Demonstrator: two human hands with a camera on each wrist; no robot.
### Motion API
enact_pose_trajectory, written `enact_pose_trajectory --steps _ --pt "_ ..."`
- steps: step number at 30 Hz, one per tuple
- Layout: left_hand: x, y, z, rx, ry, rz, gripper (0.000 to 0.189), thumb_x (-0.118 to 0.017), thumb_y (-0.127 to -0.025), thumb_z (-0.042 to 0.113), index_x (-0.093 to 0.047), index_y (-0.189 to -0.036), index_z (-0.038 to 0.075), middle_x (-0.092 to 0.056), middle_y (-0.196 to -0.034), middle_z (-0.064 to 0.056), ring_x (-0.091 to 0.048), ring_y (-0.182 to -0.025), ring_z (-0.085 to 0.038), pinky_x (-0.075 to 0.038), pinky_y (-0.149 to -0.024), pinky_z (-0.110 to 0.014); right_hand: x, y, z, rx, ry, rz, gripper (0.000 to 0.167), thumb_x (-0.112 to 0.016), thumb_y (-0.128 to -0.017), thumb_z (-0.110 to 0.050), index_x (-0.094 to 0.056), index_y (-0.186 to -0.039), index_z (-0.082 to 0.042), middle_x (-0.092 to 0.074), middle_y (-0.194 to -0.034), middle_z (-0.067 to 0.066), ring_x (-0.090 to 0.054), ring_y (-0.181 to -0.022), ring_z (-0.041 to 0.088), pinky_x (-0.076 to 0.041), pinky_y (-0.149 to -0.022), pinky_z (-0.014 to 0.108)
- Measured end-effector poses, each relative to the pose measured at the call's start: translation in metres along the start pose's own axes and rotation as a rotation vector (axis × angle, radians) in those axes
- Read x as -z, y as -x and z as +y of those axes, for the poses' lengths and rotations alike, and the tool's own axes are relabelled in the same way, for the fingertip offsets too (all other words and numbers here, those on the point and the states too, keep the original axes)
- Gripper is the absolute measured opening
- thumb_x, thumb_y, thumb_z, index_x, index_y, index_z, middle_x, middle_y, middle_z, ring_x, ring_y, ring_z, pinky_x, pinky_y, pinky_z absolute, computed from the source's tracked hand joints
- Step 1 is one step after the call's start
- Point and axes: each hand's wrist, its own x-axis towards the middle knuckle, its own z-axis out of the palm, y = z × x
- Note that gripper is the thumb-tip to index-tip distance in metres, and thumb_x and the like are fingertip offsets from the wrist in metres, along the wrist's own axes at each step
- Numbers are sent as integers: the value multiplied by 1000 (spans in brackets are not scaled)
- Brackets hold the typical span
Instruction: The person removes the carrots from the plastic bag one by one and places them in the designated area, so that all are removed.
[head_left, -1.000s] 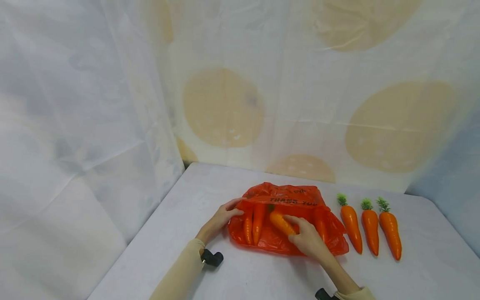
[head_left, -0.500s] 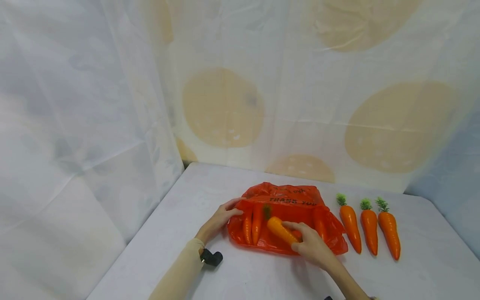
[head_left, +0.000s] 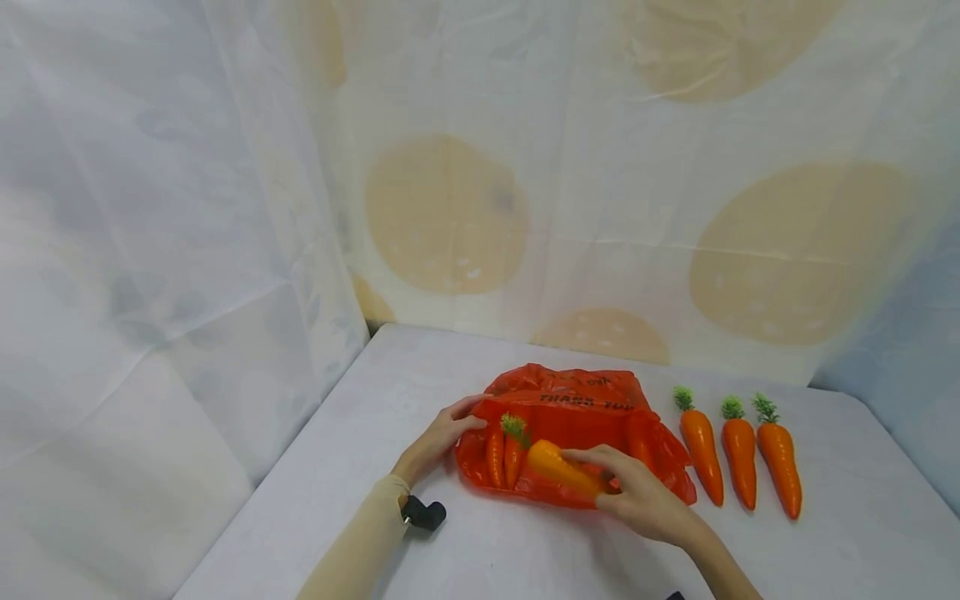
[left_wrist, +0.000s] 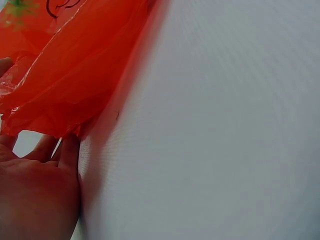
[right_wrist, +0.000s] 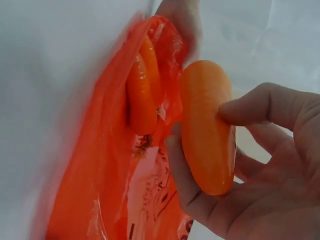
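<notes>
At lower centre of the head view, I see the held carrot [head_left: 562,472], glossy yellow-orange, blunt toward the left, with a green tuft [head_left: 514,426], apparently its own, beside that end. The right hand [head_left: 643,493] grasps it, thumb opposing fingers across the body; I would maintain that firm hold, since the smooth skin may slip. Behind it gapes the red plastic bag [head_left: 573,385], whose rim I would have the tuft clear lest it snag. At its left edge rests the left hand [head_left: 438,437]; I cannot tell whether those fingers pinch or merely prop, but steadying the mouth there should help. Two carrots [head_left: 513,464] show inside, at left; three carrots [head_left: 740,461] lie right of centre on the table [head_left: 491,546].
</notes>
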Motion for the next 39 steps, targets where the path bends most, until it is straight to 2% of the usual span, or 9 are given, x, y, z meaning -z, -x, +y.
enact_pose_trajectory --steps 3,5,12,18,23,29,34,37,39 --pt "1 -1 -1 3 4 4 49 -61 -95 28 -52 -143 26 -52 -144 -3 -51 -128 -24 -45 -107 -41 4 3 0 34 -11 -19 58 -64 -85 1 -57 -138 -21 -56 -133 8 -50 -112 27 -51 -83 32" --pt "1 -1 -2 6 6 6 49 -61 -95 28 -52 -143 26 -52 -144 -3 -51 -128 -23 -45 -107 -42 7 4 0 52 -2 2 58 -63 -85 1 -57 -139 -21 -56 -133 8 -50 -110 27 -50 -81 28" --pt "1 0 -1 6 1 1 50 -61 -95 29 -51 -143 27 -54 -142 -2 -51 -127 -23 -43 -109 -43 16 11 4 56 35 176 63 -60 -82 5 -58 -138 -24 -58 -128 3 -52 -98 22 -51 -75 26" --pt "2 -1 -2 -5 -11 -1 51 -62 -95 31 -50 -145 26 -53 -144 -2 -50 -128 -23 -43 -109 -44 23 18 12 53 38 273 66 -61 -82 7 -56 -139 -26 -58 -129 3 -52 -98 22 -52 -74 26" --pt "1 -1 -3 4 -7 0 51 -62 -95 31 -50 -145 27 -52 -145 -2 -49 -130 -23 -43 -109 -44 32 23 22 31 67 363 64 -60 -83 8 -54 -141 -17 -56 -132 9 -54 -99 25 -53 -76 25" --pt "0 -1 -3 4 -2 -3 50 -62 -95 31 -51 -144 28 -53 -144 -1 -50 -129 -23 -43 -109 -43 51 35 31 -40 95 427 61 -59 -88 3 -47 -147 -11 -51 -140 16 -55 -107 31 -50 -79 20" --pt "2 0 -1 -12 -6 -9 50 -61 -95 31 -51 -144 29 -54 -143 0 -50 -128 -23 -43 -109 -43 63 41 41 -92 132 501 61 -60 -90 1 -44 -149 -10 -49 -142 20 -56 -106 35 -49 -74 16" --pt "2 1 -1 -19 -14 -12 50 -60 -95 31 -51 -144 28 -53 -144 0 -50 -129 -23 -43 -109 -43 67 43 48 -103 140 571 61 -59 -90 1 -43 -149 -8 -49 -142 22 -56 -103 30 -48 -71 13" --pt "2 1 -1 -20 -21 -14 50 -60 -96 31 -50 -144 28 -53 -144 0 -50 -129 -23 -43 -109 -44 70 44 54 -104 144 621 62 -58 -91 1 -42 -149 -9 -48 -141 22 -56 -101 20 -48 -69 11"
